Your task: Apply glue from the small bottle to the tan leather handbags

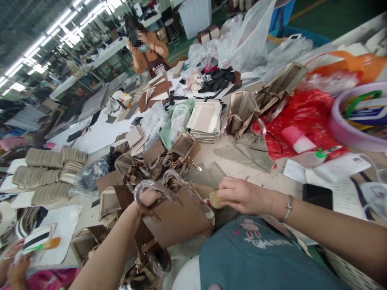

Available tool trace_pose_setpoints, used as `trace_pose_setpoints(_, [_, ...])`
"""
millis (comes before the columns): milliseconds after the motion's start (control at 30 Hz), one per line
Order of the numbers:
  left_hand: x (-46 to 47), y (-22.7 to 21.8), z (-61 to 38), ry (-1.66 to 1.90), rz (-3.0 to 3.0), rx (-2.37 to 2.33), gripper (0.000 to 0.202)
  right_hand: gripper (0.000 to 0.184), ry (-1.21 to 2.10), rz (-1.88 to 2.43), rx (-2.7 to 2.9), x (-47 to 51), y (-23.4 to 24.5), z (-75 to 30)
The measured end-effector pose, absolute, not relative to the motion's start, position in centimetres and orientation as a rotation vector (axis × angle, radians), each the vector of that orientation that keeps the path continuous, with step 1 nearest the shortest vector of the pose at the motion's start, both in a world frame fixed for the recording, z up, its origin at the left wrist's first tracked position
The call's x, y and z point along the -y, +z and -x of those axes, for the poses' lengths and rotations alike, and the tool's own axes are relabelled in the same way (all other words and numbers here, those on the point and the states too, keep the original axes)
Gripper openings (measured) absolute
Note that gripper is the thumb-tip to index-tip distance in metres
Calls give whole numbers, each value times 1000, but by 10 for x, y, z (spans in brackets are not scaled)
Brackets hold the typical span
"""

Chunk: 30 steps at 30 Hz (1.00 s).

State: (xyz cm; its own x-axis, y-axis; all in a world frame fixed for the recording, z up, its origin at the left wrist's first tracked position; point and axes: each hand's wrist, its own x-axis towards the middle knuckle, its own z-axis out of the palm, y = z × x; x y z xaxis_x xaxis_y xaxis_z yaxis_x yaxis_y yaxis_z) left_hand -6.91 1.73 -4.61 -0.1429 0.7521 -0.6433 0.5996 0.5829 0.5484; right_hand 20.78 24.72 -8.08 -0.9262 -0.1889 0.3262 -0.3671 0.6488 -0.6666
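Note:
A tan handbag [181, 213] stands tilted in front of me, its handle [160, 187] wrapped in clear plastic. My left hand [150, 197] reaches through the handle loop and is closed on the bag's upper edge; its fingertips are partly hidden. At the bag's right side, my right hand [238, 195] grips a small yellowish squeeze bottle [216, 199]. The bottle's reddish tip points left, at or very near the bag's side edge; I cannot tell whether they touch. More tan bags [183, 146] crowd behind and left of this one.
Stacked panels [205, 117], red plastic [299, 121], a purple basin [359, 137] and a dark phone [318, 196] lie around the table. Bundled grey-brown pieces [45, 175] sit at left. Another person's hands [18, 262] work at lower left; a person in an apron [154, 60] is across the table.

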Motion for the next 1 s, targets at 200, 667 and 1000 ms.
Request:
trace_pose_setpoints(200, [-21, -51, 71, 212, -1016, -1836, 28, 15, 1089, -431, 2573, -254, -80, -195])
trace_pose_setpoints(667, [-30, -53, 71, 284, -889, -1833, 29, 12, 1131, -510, 2584, -254, -96, -211])
trace_pose_setpoints(1000, [-26, -63, 66, 380, -718, -1952, 31, 13, 1163, -516, 2629, -256, -96, -216])
